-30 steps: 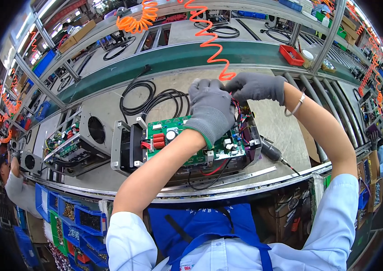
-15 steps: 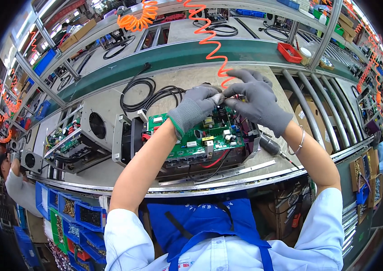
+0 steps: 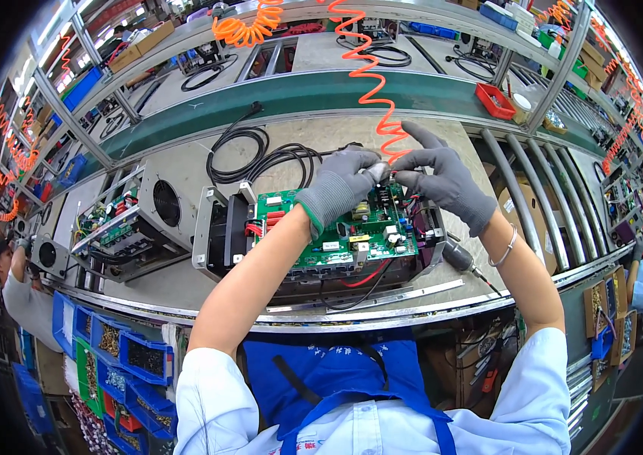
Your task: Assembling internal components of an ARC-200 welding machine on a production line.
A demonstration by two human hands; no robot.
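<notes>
A metal-framed power unit with a green circuit board (image 3: 336, 241) on top lies on the bench before me. My left hand (image 3: 339, 186), in a grey glove, reaches over the board's far edge. Its fingers are closed in a pinch, and what they hold is hidden. My right hand (image 3: 446, 182), gloved too, is beside it over the far right corner, fingers spread and one raised. Its thumb and a fingertip come close to the left fingertips. An orange coiled cord (image 3: 370, 98) hangs down behind the fingers. A dark power screwdriver (image 3: 458, 255) lies right of the unit.
Black cable (image 3: 242, 155) lies coiled behind the unit. Another unit with a fan (image 3: 164, 203) stands left. Metal rollers (image 3: 522, 197) run at right. A red bin (image 3: 494, 101) sits at the far right. Blue bins (image 3: 147, 360) of small parts hang at lower left. Co-workers sit at both sides.
The whole view has shifted slightly. My right hand's fingers have spread, with one now raised higher. My left hand keeps its pinch at the board's far edge.
</notes>
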